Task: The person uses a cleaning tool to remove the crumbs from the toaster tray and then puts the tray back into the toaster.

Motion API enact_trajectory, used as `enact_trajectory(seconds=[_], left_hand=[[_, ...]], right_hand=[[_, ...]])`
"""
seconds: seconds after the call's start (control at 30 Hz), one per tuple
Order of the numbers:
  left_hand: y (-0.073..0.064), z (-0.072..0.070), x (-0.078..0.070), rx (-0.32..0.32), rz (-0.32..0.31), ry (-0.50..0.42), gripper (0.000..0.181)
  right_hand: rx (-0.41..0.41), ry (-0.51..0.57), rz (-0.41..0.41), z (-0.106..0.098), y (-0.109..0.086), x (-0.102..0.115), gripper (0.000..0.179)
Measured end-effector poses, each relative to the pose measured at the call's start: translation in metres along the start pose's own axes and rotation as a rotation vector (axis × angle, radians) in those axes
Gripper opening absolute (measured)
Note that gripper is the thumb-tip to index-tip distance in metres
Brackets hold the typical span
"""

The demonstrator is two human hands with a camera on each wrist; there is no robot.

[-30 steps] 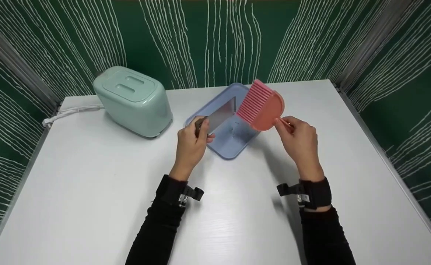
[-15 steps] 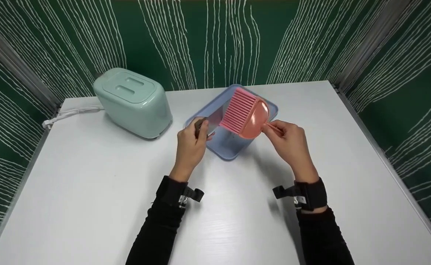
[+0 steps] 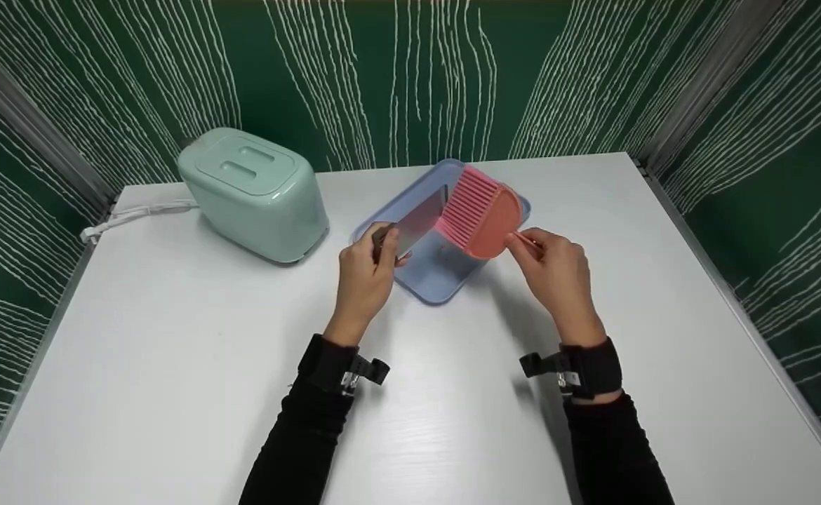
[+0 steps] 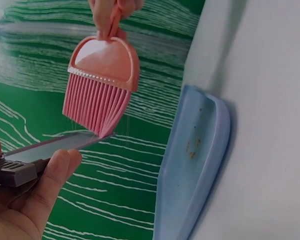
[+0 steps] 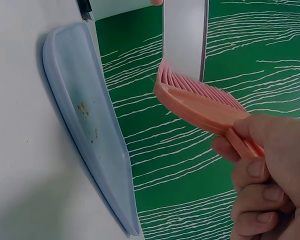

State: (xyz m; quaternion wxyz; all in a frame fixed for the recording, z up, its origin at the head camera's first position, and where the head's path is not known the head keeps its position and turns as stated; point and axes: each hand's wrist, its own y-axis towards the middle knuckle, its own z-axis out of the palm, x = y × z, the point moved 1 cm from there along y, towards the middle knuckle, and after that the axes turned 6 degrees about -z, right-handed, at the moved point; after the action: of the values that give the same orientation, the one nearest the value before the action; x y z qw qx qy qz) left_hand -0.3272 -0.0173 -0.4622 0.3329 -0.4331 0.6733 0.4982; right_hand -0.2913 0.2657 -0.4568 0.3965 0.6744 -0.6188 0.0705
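My left hand [image 3: 363,277] pinches the grey end of a flat metal crumb tray [image 3: 421,219], held tilted over a blue tray [image 3: 433,284]. My right hand [image 3: 561,275] grips the handle of a small orange brush [image 3: 496,223] with pink bristles. In the left wrist view the bristles [image 4: 95,102] reach down to the far end of the metal plate. From the right wrist side, the bristles bend where they meet the plate [image 5: 185,40]. Small brown crumbs [image 5: 83,108] lie scattered on the blue tray's floor.
A mint-green toaster [image 3: 256,196] with a lid over its top stands at the back left of the white table [image 3: 172,351]. Its white cord [image 3: 144,209] trails to the left edge. Green walls with white streaks enclose the back and sides.
The brush swept left along the metal plate, then came back a little to the right. My left hand and the crumb tray stay almost where they were.
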Motion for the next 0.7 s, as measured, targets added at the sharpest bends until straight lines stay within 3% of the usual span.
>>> enact_trajectory(seconds=[0.43,0.7], left_hand=[[0.0001,-0.0011,0.0005,0.003,0.016,0.0,0.03],[0.0,-0.0009,0.0009,-0.004,0.003,0.024,0.032]], right_hand=[[-0.055,-0.076,0.028,-0.0009,-0.0004,-0.0051,0.036],[-0.103,-0.035,0.04,-0.0075,0.0011,-0.001,0.035]])
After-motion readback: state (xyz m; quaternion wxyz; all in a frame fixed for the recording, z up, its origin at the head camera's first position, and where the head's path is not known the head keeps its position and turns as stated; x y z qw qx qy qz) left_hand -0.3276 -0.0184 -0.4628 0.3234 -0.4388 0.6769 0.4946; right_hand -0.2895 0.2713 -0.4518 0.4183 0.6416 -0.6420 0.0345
